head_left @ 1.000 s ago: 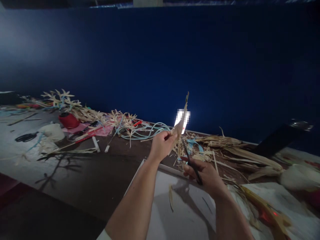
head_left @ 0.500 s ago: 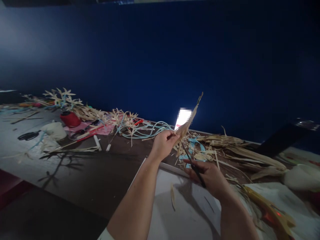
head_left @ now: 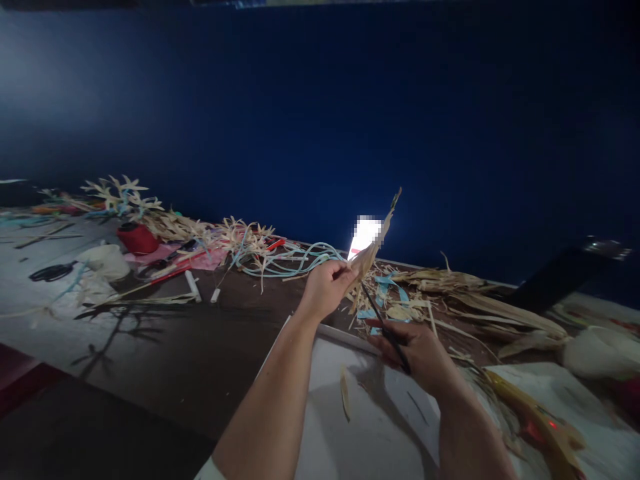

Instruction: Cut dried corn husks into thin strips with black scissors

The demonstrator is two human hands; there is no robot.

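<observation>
Head view: the left hand [head_left: 327, 287] pinches a dry husk [head_left: 369, 259] pointing to one o'clock. The right hand [head_left: 423, 350] curls around scissors [head_left: 393, 343], blades near the husk. At ten o'clock from both, star-shaped flowers [head_left: 132, 185] look done; this husk seems unfinished.

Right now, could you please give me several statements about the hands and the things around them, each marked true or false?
1. The left hand grips a dry husk strip. True.
2. The right hand holds nothing. False: the right hand holds a slim dark tool.
3. A narrow piece of husk lies on the white tray. True.
4. The yellow tool lies to the left of both hands in the picture. False: the yellow tool lies to the right of both.
5. The red spool is to the left of both hands in the picture. True.
</observation>
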